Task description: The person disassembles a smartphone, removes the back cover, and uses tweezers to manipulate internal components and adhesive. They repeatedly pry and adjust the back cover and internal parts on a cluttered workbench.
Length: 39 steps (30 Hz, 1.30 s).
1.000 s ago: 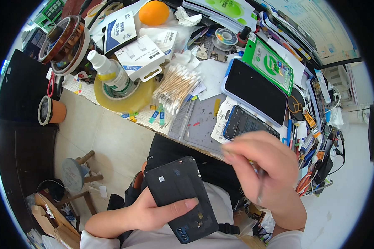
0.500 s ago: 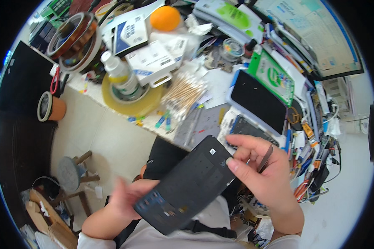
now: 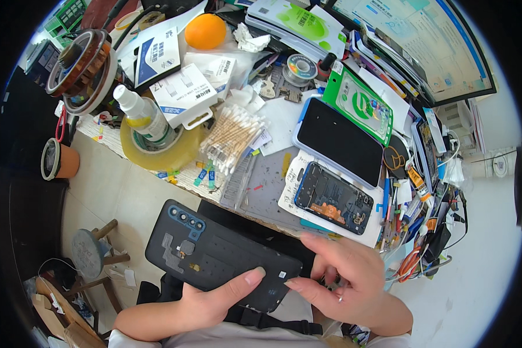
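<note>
My left hand (image 3: 209,307) grips a black phone back cover (image 3: 226,255) by its near edge, thumb lying on the face. The cover's inner side faces up, with a blue-edged row of camera rings at its left end. My right hand (image 3: 348,278) is at the cover's right end, its thumb tip by the corner and its index finger apart from the thumb. Its other fingers curl around thin metal tweezers (image 3: 340,300), mostly hidden by the hand. Beyond, an opened phone body (image 3: 334,197) with a copper-coloured patch lies on a white card.
A phone with a dark screen (image 3: 342,142) lies behind the opened body. Cotton swabs (image 3: 232,136), a spray bottle (image 3: 142,116) inside a tape roll (image 3: 162,156), and an orange (image 3: 205,31) crowd the bench. A monitor (image 3: 417,46) stands at far right, cables and tools below it.
The back cover has swung round and moved left, its camera end now far left. My left thumb has come onto its face. The view has shifted, and the opened phone body is now uncovered.
</note>
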Tool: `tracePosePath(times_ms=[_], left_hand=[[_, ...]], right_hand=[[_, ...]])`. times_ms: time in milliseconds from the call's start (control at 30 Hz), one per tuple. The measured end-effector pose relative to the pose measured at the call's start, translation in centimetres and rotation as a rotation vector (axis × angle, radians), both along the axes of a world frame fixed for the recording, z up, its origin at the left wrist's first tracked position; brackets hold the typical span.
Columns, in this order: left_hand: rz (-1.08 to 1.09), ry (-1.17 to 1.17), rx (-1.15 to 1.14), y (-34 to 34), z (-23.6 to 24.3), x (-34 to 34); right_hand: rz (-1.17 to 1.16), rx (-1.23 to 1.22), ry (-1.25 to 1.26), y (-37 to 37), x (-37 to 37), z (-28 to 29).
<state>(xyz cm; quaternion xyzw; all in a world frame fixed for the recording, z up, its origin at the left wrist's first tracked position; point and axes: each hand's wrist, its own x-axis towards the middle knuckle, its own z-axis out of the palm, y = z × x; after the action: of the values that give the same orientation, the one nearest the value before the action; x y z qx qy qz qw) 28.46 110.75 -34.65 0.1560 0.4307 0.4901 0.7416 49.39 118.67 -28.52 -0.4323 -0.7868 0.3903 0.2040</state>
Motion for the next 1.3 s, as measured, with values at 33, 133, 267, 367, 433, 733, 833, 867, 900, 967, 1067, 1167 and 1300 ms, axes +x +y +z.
tracePosePath(times_ms=[33,133,267,367,433,733,833,867,900,967,1067,1167,1300], left_hand=[[0.003,-0.013,0.024,0.0,0.3,0.0],[-0.055,0.051,0.121,0.0,0.9,0.1],[-0.109,0.159,0.175,-0.3,1.1,0.0],[-0.162,0.202,0.191,-0.3,1.0,-0.1],[-0.204,0.191,0.143,-0.3,1.0,-0.2],[-0.180,-0.098,-0.120,0.6,1.3,-0.7],[-0.171,-0.107,-0.129,0.9,1.5,-1.3],[-0.148,-0.098,-0.128,1.0,1.6,-1.4],[-0.142,-0.081,-0.140,1.0,1.6,-1.5],[-0.112,-0.057,-0.121,1.1,1.7,-1.6],[-0.104,-0.016,-0.094,1.2,1.9,-1.5],[-0.093,0.006,-0.061,1.2,2.0,-1.5],[-0.095,0.054,-0.051,0.9,2.1,-1.5]], right_hand=[[0.058,0.118,0.002,0.3,0.2,0.1],[0.141,0.232,-0.058,1.0,0.2,0.0],[0.312,0.406,-0.237,0.8,-0.4,-0.1],[0.487,0.653,-0.423,0.8,-0.1,-0.1],[0.562,0.751,-0.457,0.9,0.4,-0.3],[0.358,0.861,-0.275,1.8,2.4,0.4],[0.221,0.752,-0.229,1.7,3.3,1.5],[0.167,0.741,-0.199,1.7,3.5,1.4],[0.166,0.657,-0.168,1.5,3.7,1.5],[0.166,0.440,-0.083,1.1,3.7,0.8],[0.140,0.195,0.011,0.4,3.3,-0.8],[0.064,0.050,0.067,-0.4,2.6,-2.0],[-0.065,-0.161,0.262,-1.6,1.7,-2.3]])
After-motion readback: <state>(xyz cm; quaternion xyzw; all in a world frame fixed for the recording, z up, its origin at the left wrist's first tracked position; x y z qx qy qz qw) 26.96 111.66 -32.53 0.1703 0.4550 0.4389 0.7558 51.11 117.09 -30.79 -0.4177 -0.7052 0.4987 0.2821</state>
